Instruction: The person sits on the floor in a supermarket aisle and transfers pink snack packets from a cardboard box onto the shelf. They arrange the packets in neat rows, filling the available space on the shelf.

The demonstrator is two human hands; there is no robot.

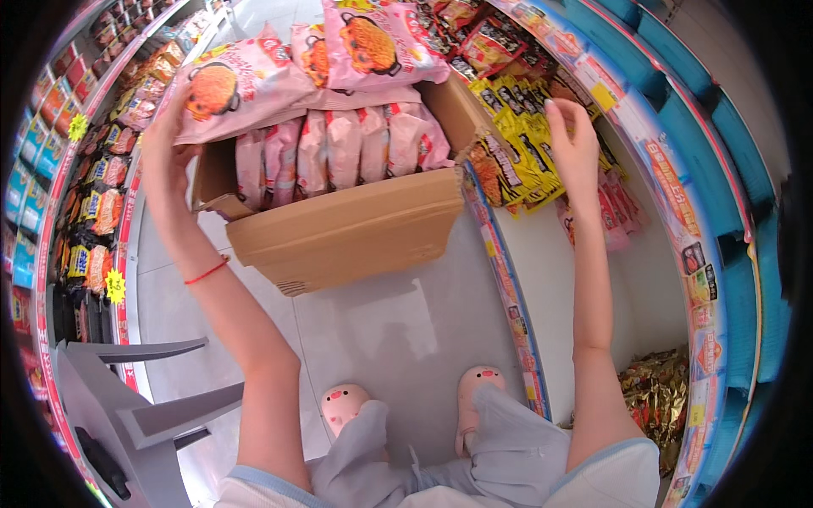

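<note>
My left hand point(166, 143) is at the left end of an open cardboard box point(346, 222), against a pink instant-noodle packet point(244, 89); its fingers are partly hidden, so its grip is unclear. Another pink packet point(381, 44) lies on top at the back of the box. Inside, several pink packets point(343, 149) stand upright in a row. Over the right-hand shelf is my right hand point(571, 127), fingers apart and slightly curled, holding nothing. Beneath and left of it lie yellow-and-black noodle packets point(521, 146), with small pink packets point(610, 209) just below it.
Shelves of packets point(95, 209) run along the left. A grey plastic piece with arms point(127, 406) stands at lower left. At right are a price-strip shelf edge point(673, 190), gold packets point(660, 394) and teal bins point(698, 165). My pink clogs point(345, 406) are on the tiled floor.
</note>
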